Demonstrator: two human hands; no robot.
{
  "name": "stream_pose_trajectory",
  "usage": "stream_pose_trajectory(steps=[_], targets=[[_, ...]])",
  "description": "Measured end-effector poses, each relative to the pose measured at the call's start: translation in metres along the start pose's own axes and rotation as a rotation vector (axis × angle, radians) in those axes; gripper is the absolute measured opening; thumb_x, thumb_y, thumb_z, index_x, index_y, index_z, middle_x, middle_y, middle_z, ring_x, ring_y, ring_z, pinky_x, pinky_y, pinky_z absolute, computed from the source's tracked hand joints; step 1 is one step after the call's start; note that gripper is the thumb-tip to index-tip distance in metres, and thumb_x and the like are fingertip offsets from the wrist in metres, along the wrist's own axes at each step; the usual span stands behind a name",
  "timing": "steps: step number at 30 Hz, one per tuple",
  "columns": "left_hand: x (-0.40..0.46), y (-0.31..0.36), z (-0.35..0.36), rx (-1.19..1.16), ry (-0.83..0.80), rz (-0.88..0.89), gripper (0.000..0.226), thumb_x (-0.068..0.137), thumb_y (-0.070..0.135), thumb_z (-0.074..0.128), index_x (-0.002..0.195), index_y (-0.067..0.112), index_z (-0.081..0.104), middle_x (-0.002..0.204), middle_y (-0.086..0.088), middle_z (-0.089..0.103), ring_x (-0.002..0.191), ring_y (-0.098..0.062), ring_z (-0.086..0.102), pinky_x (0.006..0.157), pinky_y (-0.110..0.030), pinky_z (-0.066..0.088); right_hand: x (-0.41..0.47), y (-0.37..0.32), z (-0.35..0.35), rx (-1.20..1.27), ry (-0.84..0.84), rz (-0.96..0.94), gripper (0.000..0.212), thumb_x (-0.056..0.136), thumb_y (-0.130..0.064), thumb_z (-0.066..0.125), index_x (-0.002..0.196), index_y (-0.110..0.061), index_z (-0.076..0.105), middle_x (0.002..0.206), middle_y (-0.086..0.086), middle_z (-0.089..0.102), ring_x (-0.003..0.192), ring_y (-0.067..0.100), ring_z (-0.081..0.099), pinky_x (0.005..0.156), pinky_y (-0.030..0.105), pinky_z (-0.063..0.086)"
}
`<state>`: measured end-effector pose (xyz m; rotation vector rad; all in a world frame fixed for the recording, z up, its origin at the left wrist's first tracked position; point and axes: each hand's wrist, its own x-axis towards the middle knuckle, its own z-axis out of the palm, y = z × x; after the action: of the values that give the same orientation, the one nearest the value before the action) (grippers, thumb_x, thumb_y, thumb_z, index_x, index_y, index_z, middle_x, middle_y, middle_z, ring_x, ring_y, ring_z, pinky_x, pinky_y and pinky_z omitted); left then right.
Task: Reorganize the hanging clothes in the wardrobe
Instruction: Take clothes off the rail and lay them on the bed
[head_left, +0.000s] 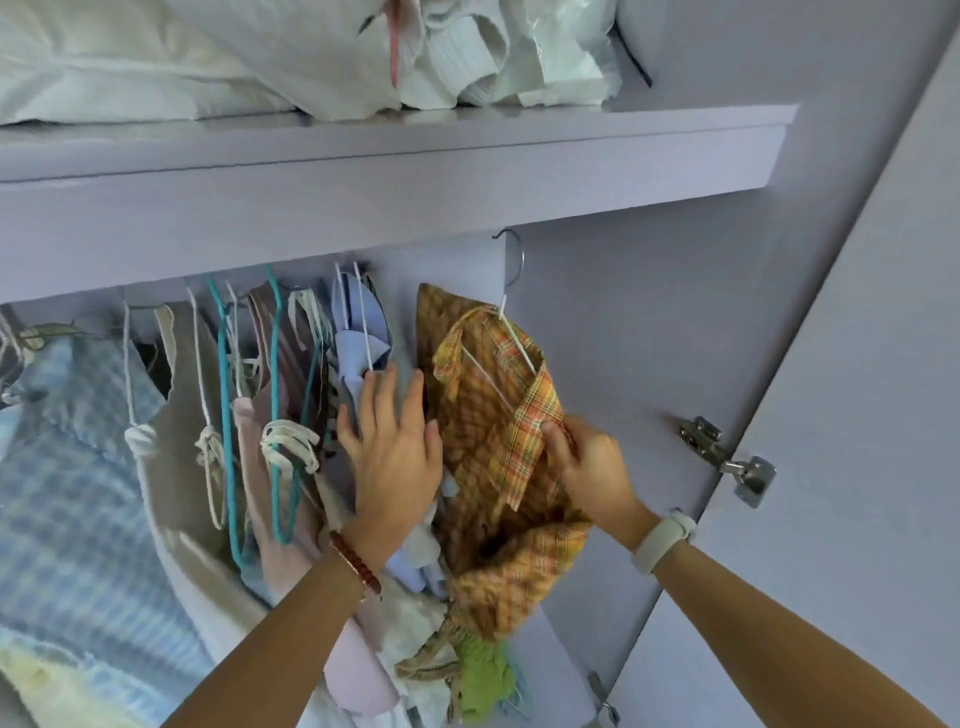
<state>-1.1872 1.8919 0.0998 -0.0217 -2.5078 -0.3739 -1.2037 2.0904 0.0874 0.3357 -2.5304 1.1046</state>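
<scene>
An orange and yellow plaid shirt (488, 415) hangs on a white hanger (511, 322) whose metal hook reaches up under the shelf at the right end of the row. My right hand (587, 467) pinches the shirt's front edge near the collar. My left hand (395, 447) presses flat, fingers straight, against a light blue shirt (358, 358) just left of the plaid one. Further left hang several garments on teal hangers (226, 415) and white hangers, among them a pink top (260, 467) and a blue checked garment (67, 467).
A lilac shelf (395, 161) above holds white bedding and bags (260, 52). The open wardrobe door (857, 415) with a metal hinge (727, 457) stands at the right. Loose clothes, one of them green (483, 675), are piled at the bottom.
</scene>
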Motion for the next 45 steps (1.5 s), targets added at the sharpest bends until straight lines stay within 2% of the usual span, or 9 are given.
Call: stream_pose_trajectory(steps=[7, 10, 12, 17, 26, 30, 34, 41, 45], targets=[[-0.031, 0.079, 0.033, -0.148, -0.169, 0.279, 0.054, 0.092, 0.039, 0.037, 0.135, 0.008, 0.045, 0.141, -0.012, 0.044, 0.136, -0.035, 0.029, 0.108, -0.055, 0.008, -0.153, 0.057, -0.072, -0.396, 0.077, -0.136, 0.053, 0.097, -0.042, 0.028, 0.067, -0.008, 0.056, 0.042, -0.001, 0.053, 0.034, 0.02, 0.049, 0.032, 0.022, 0.035], [-0.064, 0.118, 0.051, -0.286, -0.371, 0.518, 0.036, 0.096, 0.032, 0.04, 0.115, 0.009, 0.059, 0.112, -0.009, 0.063, 0.113, -0.034, 0.054, 0.099, -0.051, 0.032, -0.224, 0.073, -0.107, -0.521, 0.108, -0.07, 0.054, 0.098, -0.04, 0.024, 0.066, -0.008, 0.055, 0.042, -0.003, 0.049, 0.032, 0.018, 0.044, 0.03, 0.021, 0.033], [-0.092, 0.146, 0.059, -0.342, -0.514, 0.706, 0.029, 0.095, 0.029, 0.04, 0.099, 0.01, 0.062, 0.092, -0.006, 0.064, 0.087, -0.03, 0.06, 0.077, -0.041, 0.046, -0.278, 0.08, -0.13, -0.6, 0.123, 0.029, 0.055, 0.098, -0.039, 0.023, 0.065, -0.009, 0.055, 0.044, -0.005, 0.049, 0.033, 0.016, 0.044, 0.031, 0.022, 0.033], [-0.19, 0.22, 0.062, -0.529, -0.978, 0.908, 0.023, 0.096, 0.037, 0.039, 0.081, 0.021, 0.046, 0.064, 0.006, 0.048, 0.064, -0.015, 0.052, 0.054, -0.029, 0.034, -0.414, 0.069, -0.177, -0.672, 0.245, 0.51, 0.027, 0.087, -0.03, 0.049, 0.077, -0.009, 0.063, 0.065, 0.0, 0.061, 0.057, 0.019, 0.06, 0.046, 0.022, 0.045], [-0.307, 0.34, 0.007, -0.807, -1.49, 1.184, 0.017, 0.092, 0.034, 0.051, 0.077, 0.03, 0.059, 0.071, 0.008, 0.062, 0.064, 0.0, 0.055, 0.062, -0.024, 0.041, -0.57, 0.01, -0.213, -0.692, 0.443, 1.019, 0.044, 0.077, -0.042, 0.043, 0.109, -0.018, 0.06, 0.086, -0.003, 0.062, 0.082, 0.021, 0.061, 0.072, 0.03, 0.042], [-0.33, 0.389, -0.009, -0.76, -1.333, 1.194, 0.025, 0.091, 0.045, 0.047, 0.072, 0.032, 0.058, 0.064, 0.013, 0.058, 0.06, 0.001, 0.053, 0.053, -0.017, 0.036, -0.603, 0.01, -0.224, -0.694, 0.51, 1.069, 0.035, 0.083, -0.037, 0.053, 0.112, -0.019, 0.058, 0.092, -0.005, 0.067, 0.08, 0.016, 0.063, 0.067, 0.024, 0.043], [-0.355, 0.461, -0.025, -0.823, -0.944, 1.233, 0.025, 0.089, 0.046, 0.049, 0.082, 0.028, 0.065, 0.07, 0.012, 0.063, 0.063, -0.01, 0.057, 0.048, -0.017, 0.031, -0.617, 0.028, -0.26, -0.739, 0.787, 1.128, 0.013, 0.084, -0.021, 0.063, 0.092, -0.012, 0.063, 0.061, 0.0, 0.065, 0.052, 0.022, 0.06, 0.05, 0.028, 0.041], [-0.413, 0.643, -0.042, -0.977, -0.494, 1.231, 0.034, 0.091, 0.032, 0.053, 0.119, 0.013, 0.059, 0.122, -0.012, 0.056, 0.122, -0.032, 0.044, 0.104, -0.045, 0.023, -0.656, 0.097, -0.394, -0.484, 1.213, 1.064, 0.026, 0.089, -0.023, 0.057, 0.067, -0.027, 0.043, 0.046, -0.01, 0.039, 0.038, 0.007, 0.037, 0.043, 0.022, 0.027], [-0.459, 0.71, -0.032, -0.942, -0.596, 1.269, 0.06, 0.092, 0.031, 0.049, 0.145, 0.015, 0.025, 0.153, -0.017, 0.014, 0.142, -0.036, 0.006, 0.112, -0.053, 0.008, -0.693, 0.142, -0.472, -0.456, 1.353, 1.061, 0.038, 0.091, -0.022, 0.054, 0.064, -0.036, 0.031, 0.048, -0.013, 0.031, 0.041, 0.001, 0.041, 0.042, 0.014, 0.026]])
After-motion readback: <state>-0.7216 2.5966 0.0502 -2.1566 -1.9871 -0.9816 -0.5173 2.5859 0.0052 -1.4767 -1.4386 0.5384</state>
